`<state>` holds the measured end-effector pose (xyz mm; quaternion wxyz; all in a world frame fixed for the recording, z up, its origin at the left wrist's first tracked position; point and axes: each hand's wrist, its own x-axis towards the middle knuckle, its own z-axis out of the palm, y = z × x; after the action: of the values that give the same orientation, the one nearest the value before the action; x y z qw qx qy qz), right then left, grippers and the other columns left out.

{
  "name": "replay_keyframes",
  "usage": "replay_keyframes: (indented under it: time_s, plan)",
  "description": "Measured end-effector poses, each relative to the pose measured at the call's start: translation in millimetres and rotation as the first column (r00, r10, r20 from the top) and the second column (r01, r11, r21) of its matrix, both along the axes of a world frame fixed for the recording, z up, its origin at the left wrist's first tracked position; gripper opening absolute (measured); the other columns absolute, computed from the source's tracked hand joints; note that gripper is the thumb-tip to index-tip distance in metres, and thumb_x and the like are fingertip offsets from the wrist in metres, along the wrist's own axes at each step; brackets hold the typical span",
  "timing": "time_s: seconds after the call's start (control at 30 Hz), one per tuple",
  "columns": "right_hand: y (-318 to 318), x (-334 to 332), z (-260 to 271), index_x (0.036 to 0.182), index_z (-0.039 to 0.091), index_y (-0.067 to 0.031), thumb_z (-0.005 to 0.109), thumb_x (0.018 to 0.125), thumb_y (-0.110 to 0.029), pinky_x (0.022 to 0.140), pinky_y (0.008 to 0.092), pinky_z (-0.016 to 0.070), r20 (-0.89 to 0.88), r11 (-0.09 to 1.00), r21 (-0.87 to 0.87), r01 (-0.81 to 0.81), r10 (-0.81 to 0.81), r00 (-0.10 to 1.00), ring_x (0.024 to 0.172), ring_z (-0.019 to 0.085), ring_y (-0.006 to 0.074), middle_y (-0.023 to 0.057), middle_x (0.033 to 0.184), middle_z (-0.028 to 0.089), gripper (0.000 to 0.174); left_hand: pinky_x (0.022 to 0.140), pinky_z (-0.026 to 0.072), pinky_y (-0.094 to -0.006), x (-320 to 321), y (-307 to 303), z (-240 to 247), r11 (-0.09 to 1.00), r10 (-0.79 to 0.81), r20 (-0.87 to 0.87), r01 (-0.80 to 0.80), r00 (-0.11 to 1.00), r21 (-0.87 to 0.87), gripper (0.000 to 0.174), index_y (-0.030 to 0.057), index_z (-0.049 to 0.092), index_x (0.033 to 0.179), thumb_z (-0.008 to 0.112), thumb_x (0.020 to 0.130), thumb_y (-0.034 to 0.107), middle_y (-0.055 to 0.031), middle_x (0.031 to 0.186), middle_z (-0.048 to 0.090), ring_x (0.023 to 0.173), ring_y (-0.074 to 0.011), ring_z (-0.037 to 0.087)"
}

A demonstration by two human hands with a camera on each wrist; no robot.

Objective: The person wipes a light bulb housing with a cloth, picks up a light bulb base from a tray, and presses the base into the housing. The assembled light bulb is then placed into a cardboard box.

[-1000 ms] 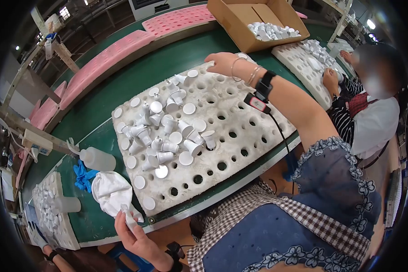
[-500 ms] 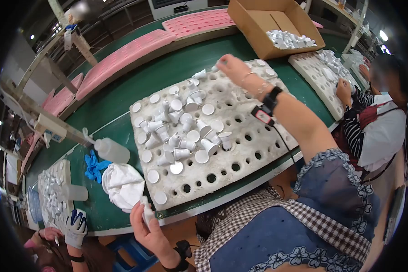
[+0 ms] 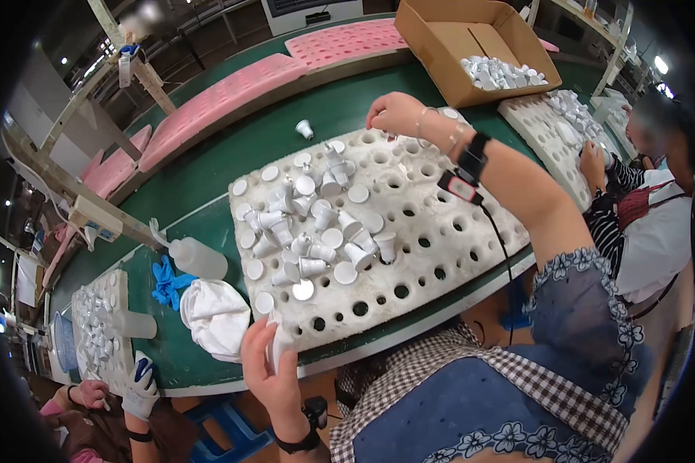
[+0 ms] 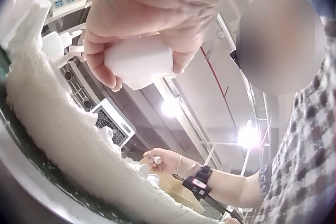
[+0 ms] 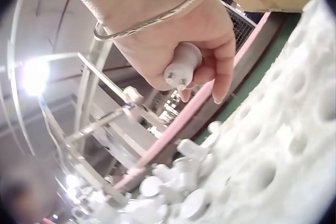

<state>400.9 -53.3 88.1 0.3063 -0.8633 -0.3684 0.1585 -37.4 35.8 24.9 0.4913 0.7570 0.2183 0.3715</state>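
Note:
My left hand grips a folded white cloth between fingers and thumb, at the near left corner of the foam board. Over the board's far edge, my right hand holds a white spotlight bulb, its two-pin base pointing out of the fingers. Several white bulbs lie heaped on the board's left half, and others stand in its holes with round faces up. One loose bulb lies on the green tabletop beyond the board.
A white cloth bundle, a blue glove and a plastic bottle sit left of the board. Pink perforated foam lines the back. A cardboard box of bulbs stands behind. People work at boards on both sides.
A loose bulb now lies on the green tabletop beyond the board's far edge. My left hand has moved up toward the board's near corner with the cloth; my right hand stays near the far edge.

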Motion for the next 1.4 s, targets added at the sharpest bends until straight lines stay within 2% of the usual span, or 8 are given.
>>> replay_keyframes:
  time_s: [0.13,0.27,0.33,0.53,0.93,1.2,1.27,1.4]
  plan:
    - [70.3,48.0,3.6,0.109,0.068,-0.0107,0.056,0.078,-0.011,0.064,0.0315,0.0548,0.051,0.933,-0.344,-0.105,0.130,0.990,0.073,0.068,0.0194,0.0114,0.087,0.068,0.033,0.099,0.0396,-0.0381,-17.4,10.1,-20.0,0.982,0.161,-0.072,-0.168,0.984,-0.092,0.037,-0.0029,0.060,0.112,0.063,0.078,0.010,-0.0172,0.119,0.057,0.112,-0.0290,0.053]
    - [156.1,53.1,-41.2,0.117,0.065,-0.0135,0.066,0.079,-0.023,0.076,0.0365,0.0542,0.442,0.838,-0.394,-0.377,0.532,0.722,0.085,0.068,0.0241,0.0106,0.094,0.070,0.040,0.097,0.0414,-0.0380,-32.4,15.9,-42.7,0.945,0.201,-0.128,-0.227,0.971,-0.237,0.036,-0.0043,0.059,0.111,0.063,0.079,0.010,-0.0177,0.120,0.057,0.110,-0.0276,0.055]
    - [184.9,15.3,-26.2,0.111,0.068,-0.0130,0.068,0.077,-0.025,0.074,0.0386,0.0534,0.134,0.791,-0.463,-0.401,0.509,0.850,0.078,0.068,0.0281,0.0100,0.100,0.069,0.036,0.077,0.0479,-0.0257,-27.5,24.3,-41.2,0.969,0.200,-0.098,-0.212,0.975,-0.129,0.035,-0.0050,0.057,0.117,0.055,0.083,0.000,-0.0131,0.111,0.061,0.090,-0.0156,0.060]
    - [258.6,12.9,-78.6,0.093,0.073,-0.0105,0.071,0.070,-0.022,0.072,0.0402,0.0534,0.161,0.533,-0.765,-0.362,0.702,0.694,0.079,0.067,0.0300,0.0090,0.087,0.071,0.026,0.098,0.0402,-0.0386,-26.5,40.1,-18.2,0.992,0.059,-0.242,-0.083,0.968,-0.091,0.033,-0.0049,0.060,0.115,0.058,0.084,0.007,-0.0183,0.117,0.061,0.109,-0.0302,0.056]
    - [115.0,-7.0,17.3,0.094,0.068,-0.0080,0.066,0.069,-0.021,0.076,0.0434,0.0515,0.543,0.918,-0.351,-0.186,0.361,0.758,0.086,0.065,0.0328,0.0148,0.086,0.068,0.028,0.103,0.0365,-0.0389,-51.4,45.1,-32.6,0.990,-0.042,-0.167,0.018,0.985,-0.141,0.034,-0.0035,0.059,0.118,0.061,0.084,0.004,-0.0164,0.124,0.057,0.118,-0.0281,0.052]
    - [-40.3,-102.0,11.8,0.110,0.061,-0.0078,0.066,0.073,-0.023,0.075,0.0398,0.0503,0.172,0.912,-0.340,-0.228,0.299,0.939,0.082,0.064,0.0306,0.0133,0.087,0.066,0.041,0.095,0.0430,-0.0336,-38.9,25.3,-18.2,0.999,-0.032,-0.128,0.033,0.991,0.005,0.031,-0.0042,0.058,0.119,0.060,0.091,0.008,-0.0142,0.117,0.060,0.106,-0.0225,0.057]
    - [-56.6,-105.6,-2.3,0.117,0.058,-0.0069,0.065,0.073,-0.022,0.075,0.0392,0.0501,0.120,0.917,-0.311,-0.248,0.297,0.947,0.082,0.064,0.0296,0.0135,0.089,0.065,0.047,0.096,0.0426,-0.0370,-37.3,15.8,-20.4,0.929,-0.099,0.070,0.117,0.993,-0.352,0.042,-0.0038,0.058,0.116,0.068,0.079,0.014,-0.0164,0.122,0.055,0.110,-0.0256,0.055]
    - [-74.5,-124.7,-7.1,0.133,0.044,-0.0036,0.067,0.076,-0.019,0.073,0.0337,0.0519,0.059,0.951,-0.119,-0.284,0.292,0.954,0.078,0.065,0.0231,0.0134,0.096,0.060,0.064,0.075,0.0493,-0.0266,-28.5,-8.0,-10.1,0.938,-0.061,0.137,0.104,0.989,-0.330,0.031,-0.0044,0.057,0.119,0.055,0.089,0.002,-0.0147,0.103,0.065,0.085,-0.0175,0.063]
